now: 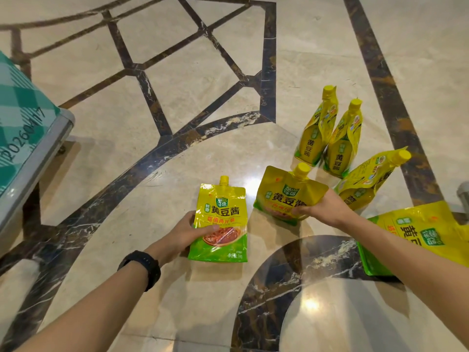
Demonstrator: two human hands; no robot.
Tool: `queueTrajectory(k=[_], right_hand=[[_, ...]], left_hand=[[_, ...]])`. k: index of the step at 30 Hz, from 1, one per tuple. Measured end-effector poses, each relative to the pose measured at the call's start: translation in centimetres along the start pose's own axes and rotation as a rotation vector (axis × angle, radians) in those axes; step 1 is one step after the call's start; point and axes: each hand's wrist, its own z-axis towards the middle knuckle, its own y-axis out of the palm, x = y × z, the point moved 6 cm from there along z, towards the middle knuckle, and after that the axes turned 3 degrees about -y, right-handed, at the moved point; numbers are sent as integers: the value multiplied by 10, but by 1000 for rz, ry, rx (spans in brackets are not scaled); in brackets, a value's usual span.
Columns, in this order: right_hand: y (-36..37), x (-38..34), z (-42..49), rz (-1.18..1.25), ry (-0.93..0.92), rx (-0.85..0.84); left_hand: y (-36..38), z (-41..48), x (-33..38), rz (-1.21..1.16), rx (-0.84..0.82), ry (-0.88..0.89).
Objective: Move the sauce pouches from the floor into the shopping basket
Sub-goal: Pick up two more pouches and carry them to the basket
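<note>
Several yellow-and-green sauce pouches with yellow spout caps are on the marble floor. My left hand [186, 231] grips one pouch [220, 219] by its left edge, thumb across the front. My right hand [321, 208] holds a second pouch [284, 193] by its right side, tilted. Two more pouches [316, 130] [342, 143] stand upright behind them. Another pouch [368, 180] leans to the right of my right hand. A further pouch [416, 235] lies flat at the right, partly hidden by my forearm. No shopping basket is in view.
A table with a teal checked cloth [22, 110] and a metal edge stands at the left. A grey object [463, 196] shows at the right edge. The marble floor has dark inlaid lines.
</note>
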Motion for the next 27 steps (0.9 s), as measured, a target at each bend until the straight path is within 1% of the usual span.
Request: queueTrajectory(k=[2, 5, 9, 10, 11, 12, 15, 18, 21, 25, 27], right_hand=[[-6, -15, 6, 11, -5, -72], [-11, -31, 10, 150, 49, -202], [12, -16, 0, 201, 197, -523], [22, -9, -3, 215, 234, -570], [31, 0, -5, 229, 268, -571], [40, 6, -8, 248, 295, -537], [62, 29, -15, 384, 414, -318], [75, 43, -24, 598, 519, -211], [79, 45, -27, 723, 550, -180], [88, 35, -33, 822, 562, -238], [90, 32, -35, 854, 541, -239]], left_hand=[[1, -2, 2, 12, 5, 18], [-3, -2, -3, 3, 40, 20], [-1, -4, -5, 2, 39, 5], [0, -4, -5, 6, 46, 2], [1, -3, -5, 2, 53, 0], [2, -3, -6, -2, 58, 1], [2, -2, -6, -17, 66, 8], [2, 1, -7, -22, 64, 19], [2, 1, -9, -21, 74, 20], [-2, 5, -13, -24, 82, -2], [-3, 8, -13, -33, 63, -32]])
